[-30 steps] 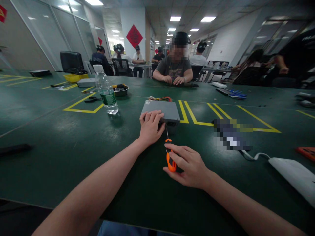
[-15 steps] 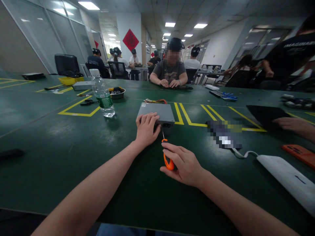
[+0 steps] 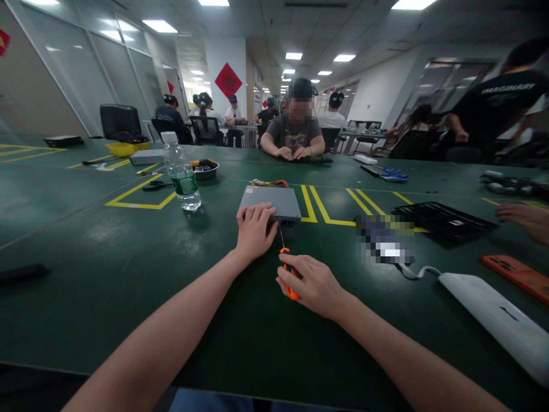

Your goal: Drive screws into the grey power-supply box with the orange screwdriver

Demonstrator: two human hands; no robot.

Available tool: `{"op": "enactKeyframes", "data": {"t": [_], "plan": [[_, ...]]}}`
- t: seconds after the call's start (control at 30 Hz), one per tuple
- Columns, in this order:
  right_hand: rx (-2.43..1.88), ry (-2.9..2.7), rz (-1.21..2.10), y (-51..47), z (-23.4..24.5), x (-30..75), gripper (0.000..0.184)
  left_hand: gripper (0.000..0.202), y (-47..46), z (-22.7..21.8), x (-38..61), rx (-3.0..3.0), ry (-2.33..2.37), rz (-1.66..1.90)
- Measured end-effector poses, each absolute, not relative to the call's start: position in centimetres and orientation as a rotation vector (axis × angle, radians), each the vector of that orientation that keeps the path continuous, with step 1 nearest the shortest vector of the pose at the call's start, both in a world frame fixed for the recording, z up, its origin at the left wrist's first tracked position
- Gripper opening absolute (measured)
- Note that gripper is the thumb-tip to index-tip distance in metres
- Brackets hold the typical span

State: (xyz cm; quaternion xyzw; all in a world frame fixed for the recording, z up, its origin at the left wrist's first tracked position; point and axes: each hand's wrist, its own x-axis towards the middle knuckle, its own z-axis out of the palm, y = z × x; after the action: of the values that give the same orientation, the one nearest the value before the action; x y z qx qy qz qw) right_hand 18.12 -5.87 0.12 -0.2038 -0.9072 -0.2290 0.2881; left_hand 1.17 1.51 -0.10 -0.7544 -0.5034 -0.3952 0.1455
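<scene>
A grey metal power supply unit lies on the green table, its bundled wires at the far side. My left hand grips its near left edge, fingers on the top and thumb at the front face. In my right hand is an orange and black screwdriver, fingers wrapped around the handle. Its thin shaft points away from me, up to the near face of the unit, close to my left thumb. Whether the tip sits in a screw I cannot tell.
Left stands a water bottle, with a metal bowl behind it. To the right are a blurred-out device, a white power bank, an orange phone and a black panel. A co-worker's hand is beside the panel.
My right fingers have closed more tightly around the screwdriver handle. At the right, the black panel now lies flat and the co-worker's hand is off it. The view has tilted slightly up.
</scene>
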Motion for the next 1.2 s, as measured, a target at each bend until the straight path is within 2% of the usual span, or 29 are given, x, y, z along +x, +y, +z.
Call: {"op": "enactKeyframes", "data": {"t": [0.13,0.43,1.2], "plan": [[-0.554,-2.442,-0.539,-6.3,0.4,18.6,0.015,0.024,1.5,-0.1,1.1,-2.17,-1.453,-1.138],[-0.567,-2.253,-0.488,-7.0,1.9,20.5,0.009,0.024,1.7,-0.2,1.0,-2.178,-1.448,-1.141],[-0.638,-2.295,-0.478,-6.5,1.6,20.8,0.011,0.024,1.6,-0.2,1.0,-2.177,-1.439,-1.142]]}}
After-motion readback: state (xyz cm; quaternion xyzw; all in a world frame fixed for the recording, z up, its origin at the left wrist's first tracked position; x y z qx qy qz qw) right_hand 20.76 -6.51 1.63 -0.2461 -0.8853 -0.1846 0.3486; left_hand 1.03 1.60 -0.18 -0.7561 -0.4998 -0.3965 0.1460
